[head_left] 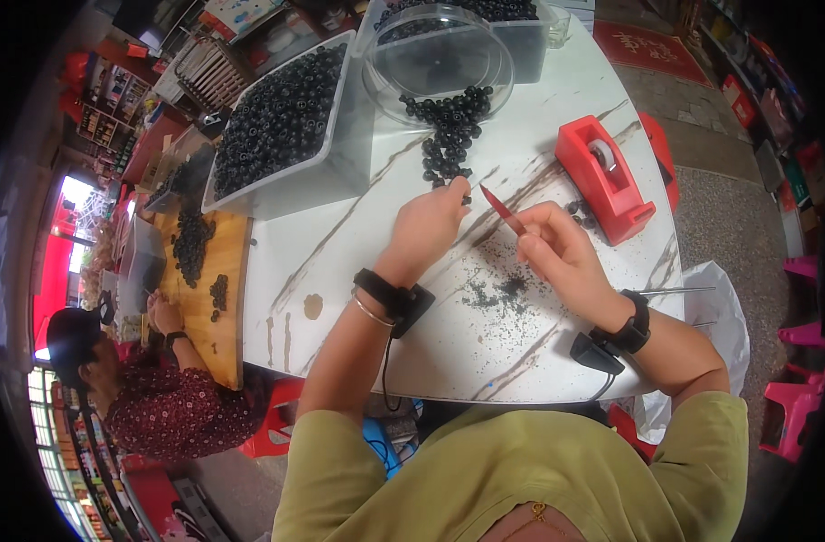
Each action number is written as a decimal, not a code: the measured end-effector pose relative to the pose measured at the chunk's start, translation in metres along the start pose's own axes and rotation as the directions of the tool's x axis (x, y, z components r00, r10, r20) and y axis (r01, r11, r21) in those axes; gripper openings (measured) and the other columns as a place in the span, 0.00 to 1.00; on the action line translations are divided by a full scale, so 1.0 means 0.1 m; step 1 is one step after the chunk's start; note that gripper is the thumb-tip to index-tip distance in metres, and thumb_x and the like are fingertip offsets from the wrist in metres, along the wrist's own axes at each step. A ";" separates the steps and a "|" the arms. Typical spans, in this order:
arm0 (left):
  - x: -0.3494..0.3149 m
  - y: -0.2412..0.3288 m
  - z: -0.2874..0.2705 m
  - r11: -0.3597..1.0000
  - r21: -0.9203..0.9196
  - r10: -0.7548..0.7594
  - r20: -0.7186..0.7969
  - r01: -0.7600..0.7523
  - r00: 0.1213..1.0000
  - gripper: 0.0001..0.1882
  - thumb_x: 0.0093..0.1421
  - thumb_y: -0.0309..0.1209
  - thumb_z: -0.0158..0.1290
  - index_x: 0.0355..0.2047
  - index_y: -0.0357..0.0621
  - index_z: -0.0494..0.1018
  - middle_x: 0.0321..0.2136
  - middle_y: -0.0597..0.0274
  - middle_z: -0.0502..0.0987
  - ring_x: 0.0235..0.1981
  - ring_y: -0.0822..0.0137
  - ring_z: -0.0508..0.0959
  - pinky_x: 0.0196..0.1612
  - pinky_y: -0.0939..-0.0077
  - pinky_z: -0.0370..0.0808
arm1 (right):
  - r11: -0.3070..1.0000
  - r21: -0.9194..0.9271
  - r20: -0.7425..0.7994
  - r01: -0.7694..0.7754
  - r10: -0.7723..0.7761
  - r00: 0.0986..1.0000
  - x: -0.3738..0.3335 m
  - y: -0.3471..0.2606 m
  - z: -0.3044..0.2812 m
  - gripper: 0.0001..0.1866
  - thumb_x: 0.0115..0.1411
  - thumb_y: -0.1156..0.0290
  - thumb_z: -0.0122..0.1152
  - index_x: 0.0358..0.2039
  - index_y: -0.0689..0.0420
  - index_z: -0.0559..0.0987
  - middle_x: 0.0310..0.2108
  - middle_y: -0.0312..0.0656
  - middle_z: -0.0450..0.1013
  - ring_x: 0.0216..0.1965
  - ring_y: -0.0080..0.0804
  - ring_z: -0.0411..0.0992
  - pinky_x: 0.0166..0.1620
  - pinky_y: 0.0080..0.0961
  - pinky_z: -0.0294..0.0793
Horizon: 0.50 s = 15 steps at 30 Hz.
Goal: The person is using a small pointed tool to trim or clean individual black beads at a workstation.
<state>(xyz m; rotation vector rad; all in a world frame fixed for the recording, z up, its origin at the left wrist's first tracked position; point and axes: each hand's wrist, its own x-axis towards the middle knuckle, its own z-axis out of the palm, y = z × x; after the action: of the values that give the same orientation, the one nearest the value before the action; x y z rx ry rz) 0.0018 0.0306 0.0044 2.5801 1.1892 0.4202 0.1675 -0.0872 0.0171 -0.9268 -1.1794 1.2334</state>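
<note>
Over the white marbled table (340, 244), my left hand (426, 228) is closed in a pinch on a small black round part (467, 197), mostly covered by the fingers. A thin, dark red pointed knife (501, 210) is gripped between the thumb and fingers of my right hand (564, 257); its tip points toward my left fingertips, a small gap apart. Just beyond my left hand lies a loose pile of black ring-shaped parts (453, 131), several of them with visible holes. Fine black scraps (512, 289) are scattered on the table below my hands.
A clear bin (340, 172) full of black parts stands at left, another bin (521, 63) behind a round clear lid (367, 77). A red tape dispenser (611, 194) sits at right. At far left, another person (159, 397) works at a wooden table (227, 289) with black parts.
</note>
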 end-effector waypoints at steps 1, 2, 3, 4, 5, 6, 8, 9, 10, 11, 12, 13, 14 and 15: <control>0.01 -0.01 0.01 0.999 0.048 0.011 0.051 -0.013 0.999 0.08 0.53 0.32 0.48 0.32 0.44 0.65 0.23 0.55 0.74 0.27 0.52 0.73 0.29 0.61 0.68 | 1.000 0.004 0.002 0.006 -0.006 1.000 0.00 0.01 0.00 0.09 0.58 0.73 0.45 0.39 0.59 0.67 0.22 0.30 0.64 0.19 0.09 0.56 0.21 0.07 0.54; 0.02 0.00 0.00 0.999 0.046 0.010 0.052 -0.012 0.999 0.08 0.53 0.32 0.48 0.32 0.44 0.65 0.23 0.55 0.74 0.27 0.52 0.73 0.29 0.61 0.68 | 1.000 0.004 0.001 0.003 -0.003 1.000 0.00 0.01 0.00 0.09 0.58 0.73 0.45 0.39 0.59 0.67 0.22 0.30 0.64 0.19 0.09 0.56 0.21 0.07 0.54; 0.04 0.03 -0.01 0.998 0.058 -0.013 0.069 0.009 0.998 0.08 0.53 0.32 0.48 0.32 0.45 0.65 0.23 0.54 0.73 0.28 0.52 0.73 0.29 0.61 0.68 | 1.000 -0.007 0.003 0.002 -0.002 1.000 0.00 0.00 0.00 0.09 0.59 0.73 0.44 0.39 0.59 0.67 0.22 0.30 0.64 0.18 0.09 0.56 0.21 0.07 0.54; 0.05 0.03 -0.01 0.997 0.071 -0.037 0.086 0.031 0.996 0.08 0.53 0.32 0.48 0.32 0.45 0.65 0.23 0.53 0.73 0.28 0.51 0.73 0.29 0.60 0.67 | 1.000 -0.017 0.005 0.000 0.000 1.000 0.00 0.01 0.00 0.09 0.59 0.73 0.44 0.39 0.59 0.67 0.22 0.30 0.64 0.18 0.09 0.56 0.21 0.07 0.54; 0.05 0.01 0.00 0.997 0.071 -0.041 0.085 0.035 0.996 0.08 0.53 0.32 0.48 0.32 0.45 0.65 0.23 0.53 0.73 0.28 0.51 0.73 0.29 0.60 0.67 | 1.000 -0.016 0.008 -0.001 0.001 1.000 0.00 0.01 0.00 0.09 0.59 0.73 0.44 0.39 0.59 0.67 0.22 0.30 0.64 0.18 0.09 0.56 0.21 0.07 0.54; 0.05 -0.03 0.01 0.997 -0.072 -0.009 0.051 0.013 0.999 0.07 0.54 0.32 0.47 0.32 0.44 0.65 0.21 0.55 0.72 0.23 0.55 0.71 0.26 0.65 0.66 | 1.000 -0.007 0.014 0.001 -0.001 1.000 0.00 0.01 0.01 0.09 0.59 0.73 0.44 0.40 0.59 0.67 0.22 0.30 0.64 0.18 0.09 0.56 0.21 0.07 0.54; 0.04 -0.01 -0.02 0.977 -0.214 0.019 0.015 -0.016 1.000 0.06 0.55 0.32 0.45 0.31 0.44 0.65 0.18 0.57 0.70 0.18 0.59 0.70 0.22 0.70 0.65 | 1.000 0.002 0.016 0.000 0.000 1.000 0.00 0.02 0.01 0.09 0.59 0.73 0.44 0.40 0.59 0.66 0.22 0.30 0.64 0.18 0.09 0.56 0.21 0.07 0.54; 0.04 0.04 -0.08 0.789 -0.598 -0.074 0.136 0.141 0.988 0.07 0.56 0.32 0.46 0.30 0.42 0.64 0.16 0.62 0.68 0.17 0.66 0.67 0.21 0.76 0.63 | 1.000 0.011 0.005 -0.001 0.001 1.000 0.00 0.03 0.00 0.09 0.59 0.73 0.44 0.40 0.59 0.66 0.23 0.31 0.64 0.19 0.10 0.56 0.21 0.07 0.54; 0.02 0.08 -0.11 0.441 -0.846 -0.106 0.283 0.301 0.953 0.08 0.57 0.33 0.46 0.29 0.41 0.64 0.15 0.68 0.66 0.16 0.73 0.65 0.20 0.81 0.62 | 1.000 0.019 -0.005 -0.003 0.003 1.000 0.00 0.04 0.00 0.09 0.59 0.73 0.44 0.40 0.59 0.66 0.23 0.31 0.63 0.19 0.10 0.56 0.21 0.07 0.54; -0.02 0.10 -0.12 0.440 -0.846 -0.107 0.284 0.302 0.953 0.08 0.57 0.33 0.46 0.29 0.41 0.64 0.15 0.68 0.66 0.16 0.73 0.65 0.20 0.81 0.62 | 1.000 0.020 -0.005 -0.004 0.004 1.000 0.00 0.04 0.00 0.09 0.59 0.73 0.44 0.40 0.59 0.66 0.23 0.31 0.63 0.19 0.10 0.56 0.21 0.07 0.54; -0.07 0.12 -0.11 0.099 -0.942 -0.057 0.315 0.319 0.947 0.08 0.58 0.33 0.45 0.29 0.40 0.65 0.15 0.71 0.64 0.16 0.78 0.61 0.20 0.85 0.58 | 1.000 0.008 -0.001 0.006 -0.006 1.000 0.00 0.04 0.00 0.10 0.59 0.73 0.44 0.42 0.59 0.66 0.23 0.31 0.63 0.19 0.10 0.56 0.21 0.08 0.54; -0.12 0.13 -0.11 -0.255 -0.914 0.002 0.326 0.316 0.945 0.09 0.59 0.33 0.45 0.29 0.39 0.65 0.15 0.74 0.61 0.16 0.82 0.57 0.20 0.89 0.55 | 1.000 -0.005 0.001 0.016 -0.016 1.000 0.00 0.04 0.00 0.12 0.59 0.73 0.44 0.43 0.59 0.65 0.23 0.31 0.63 0.19 0.10 0.56 0.21 0.08 0.54; -0.17 0.15 -0.07 -0.260 -0.912 0.002 0.327 0.316 0.945 0.09 0.59 0.33 0.45 0.29 0.39 0.65 0.15 0.74 0.61 0.16 0.82 0.57 0.20 0.89 0.55 | 1.000 -0.007 0.001 0.012 -0.012 1.000 0.00 0.04 0.00 0.12 0.59 0.73 0.44 0.43 0.59 0.65 0.23 0.31 0.63 0.19 0.10 0.56 0.21 0.08 0.54; -0.21 0.19 -0.03 -0.308 -0.911 -0.015 0.294 0.275 0.956 0.08 0.59 0.32 0.44 0.30 0.39 0.65 0.16 0.73 0.61 0.16 0.82 0.56 0.20 0.89 0.55 | 1.000 -0.012 0.012 0.014 -0.014 1.000 -0.01 0.02 0.01 0.13 0.59 0.73 0.44 0.45 0.59 0.65 0.23 0.31 0.63 0.20 0.11 0.57 0.22 0.08 0.55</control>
<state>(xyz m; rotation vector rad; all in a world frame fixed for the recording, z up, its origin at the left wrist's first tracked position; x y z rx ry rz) 0.0010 0.0033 0.0108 0.7854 0.4711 0.6825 0.1661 -0.0881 0.0153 -0.9200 -1.2020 1.2237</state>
